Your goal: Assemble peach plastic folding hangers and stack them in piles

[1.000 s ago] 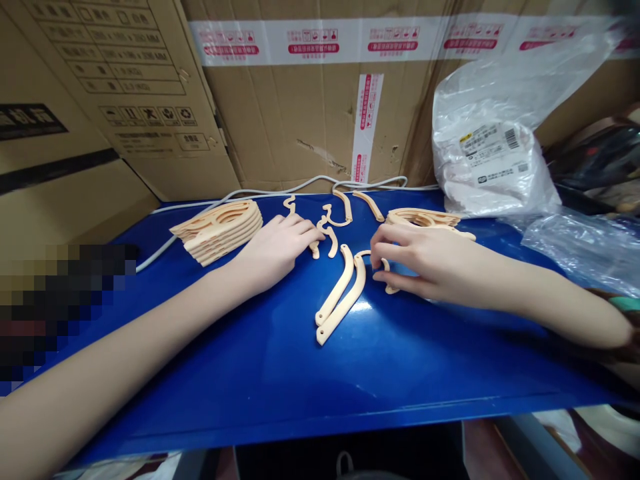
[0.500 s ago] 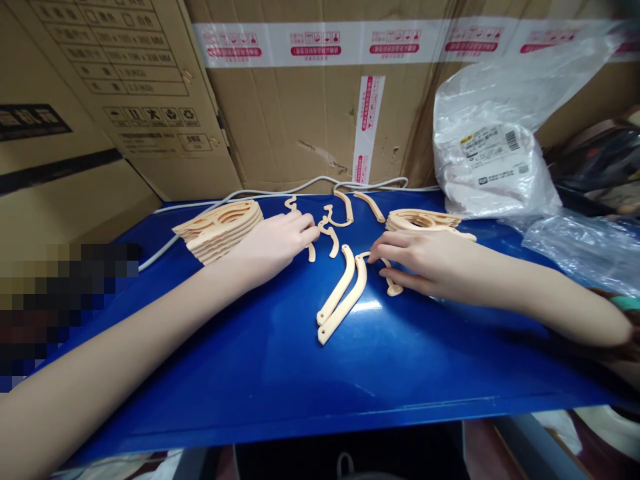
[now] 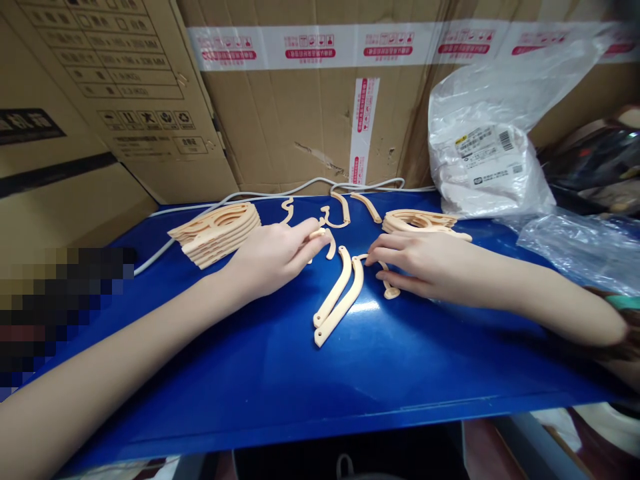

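My left hand [image 3: 280, 257] is closed, with a small cream plastic hanger hook [image 3: 318, 233] pinched between thumb and fingertips; most of that piece is hidden. Over the right part of the table, my right hand [image 3: 413, 260] has its fingers curled around another hanger hook [image 3: 392, 292], whose round end shows below the thumb. Two curved hanger arms [image 3: 337, 300] with holed ends lie side by side between the hands. Behind them are loose hooks [image 3: 287, 211] and more curved arms [image 3: 367, 205]. A stack of hanger bodies [image 3: 220, 233] sits beside my left hand, another stack [image 3: 420, 219] behind my right.
The blue table [image 3: 280, 387] ends at a front edge near my body. A white cable [image 3: 230, 199] runs along its back. Cardboard boxes [image 3: 300, 120] stand behind and at left. A plastic bag [image 3: 493, 160] and clear wrap [image 3: 570, 243] lie at the back right.
My left hand has drawn slightly toward me and turned, and a small hanger hook now shows in its pinch. My right hand stays nearly in place. The view has shifted slightly.
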The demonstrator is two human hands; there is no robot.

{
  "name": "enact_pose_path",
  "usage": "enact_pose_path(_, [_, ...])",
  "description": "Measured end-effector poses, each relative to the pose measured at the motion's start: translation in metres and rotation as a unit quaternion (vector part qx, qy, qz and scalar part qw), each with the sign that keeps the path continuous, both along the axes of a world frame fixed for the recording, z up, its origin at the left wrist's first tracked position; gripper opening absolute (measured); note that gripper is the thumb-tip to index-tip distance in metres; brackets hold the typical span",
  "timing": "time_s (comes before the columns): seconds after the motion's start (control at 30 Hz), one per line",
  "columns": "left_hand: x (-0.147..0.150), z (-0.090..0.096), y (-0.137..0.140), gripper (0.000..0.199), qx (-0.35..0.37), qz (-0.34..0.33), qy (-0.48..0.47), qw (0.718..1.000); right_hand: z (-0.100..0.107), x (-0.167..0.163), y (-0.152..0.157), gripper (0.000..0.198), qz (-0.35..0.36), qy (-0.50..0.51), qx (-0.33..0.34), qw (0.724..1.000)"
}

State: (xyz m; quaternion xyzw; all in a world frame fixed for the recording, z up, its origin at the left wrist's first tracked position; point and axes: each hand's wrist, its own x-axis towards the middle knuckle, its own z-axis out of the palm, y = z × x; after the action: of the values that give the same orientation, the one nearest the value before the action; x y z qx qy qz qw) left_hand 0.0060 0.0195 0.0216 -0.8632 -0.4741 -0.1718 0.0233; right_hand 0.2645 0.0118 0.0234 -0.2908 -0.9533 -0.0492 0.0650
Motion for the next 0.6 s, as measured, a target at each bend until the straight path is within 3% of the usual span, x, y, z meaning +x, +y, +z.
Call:
enact_pose_path(0.1, [0.004, 0.003, 0.001, 0.028, -0.113, -0.006, -0.217, 0.97, 0.0, 0.0, 0.001, 0.026, -0.013, -0.025, -0.007, 1.0])
enact_pose_path(0.17, [0.009, 0.006, 0.0, 0.019, -0.233, 0.008, -0.351, 0.907, 0.003, -0.001, 0.0, 0.026, -0.022, -0.024, -0.006, 0.999])
enact_pose_path(0.23, [0.013, 0.008, -0.003, 0.016, -0.332, 0.016, -0.421, 0.844, 0.008, -0.004, -0.003, 0.026, -0.029, 0.01, 0.008, 0.999])
enact_pose_path(0.3, [0.016, 0.009, -0.007, 0.019, -0.375, 0.006, -0.448, 0.811, 0.013, -0.009, -0.009, 0.026, -0.033, 0.089, -0.007, 0.995])
enact_pose_path(0.37, [0.017, 0.007, -0.011, 0.024, -0.396, -0.009, -0.445, 0.803, 0.017, -0.014, -0.016, 0.027, -0.025, 0.188, -0.107, 0.976])
enact_pose_path(0.47, [0.02, 0.003, -0.015, 0.027, -0.416, -0.026, -0.446, 0.792, 0.015, -0.022, -0.026, 0.029, 0.002, 0.264, -0.285, 0.921])
enact_pose_path(0.53, [0.021, 0.003, -0.016, 0.026, -0.436, -0.023, -0.485, 0.758, 0.011, -0.025, -0.029, 0.028, 0.012, 0.285, -0.322, 0.903])
enact_pose_path(0.6, [0.023, 0.005, -0.019, 0.023, -0.46, -0.017, -0.54, 0.705, 0.006, -0.026, -0.028, 0.027, 0.015, 0.292, -0.337, 0.895])
